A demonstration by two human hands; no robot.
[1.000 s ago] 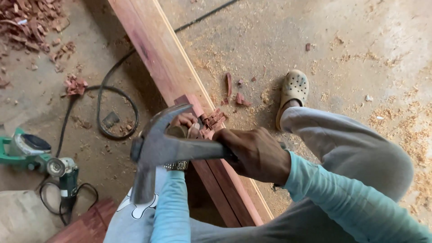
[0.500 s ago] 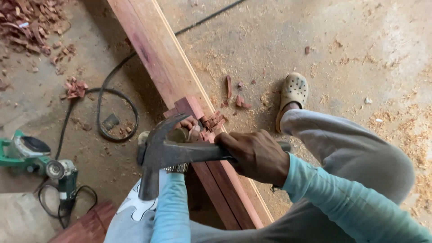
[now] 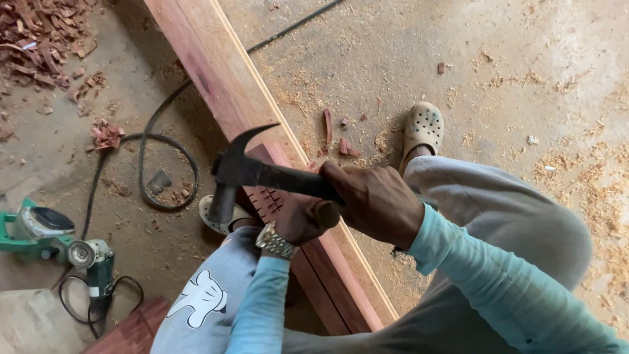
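Reddish wood beam point(image 3: 216, 72) runs diagonal across sawdust floor, person straddling it. Right hand point(image 3: 377, 200) fisted tight round handle of claw hammer point(image 3: 239, 172), head hanging over beam's left edge, claw pointing up. Left hand point(image 3: 298, 216) closed on what looks like chisel handle point(image 3: 326, 214), planted on beam by pencil-hatched patch point(image 3: 267, 202). Wristwatch point(image 3: 275, 242) on left wrist. Green power tool point(image 3: 39, 229) and grinder point(image 3: 92, 262) on floor, well off left.

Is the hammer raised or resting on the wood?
Raised. The hammer, gripped in the right hand, hangs above the beam, claw up; the left hand rests on the wood.
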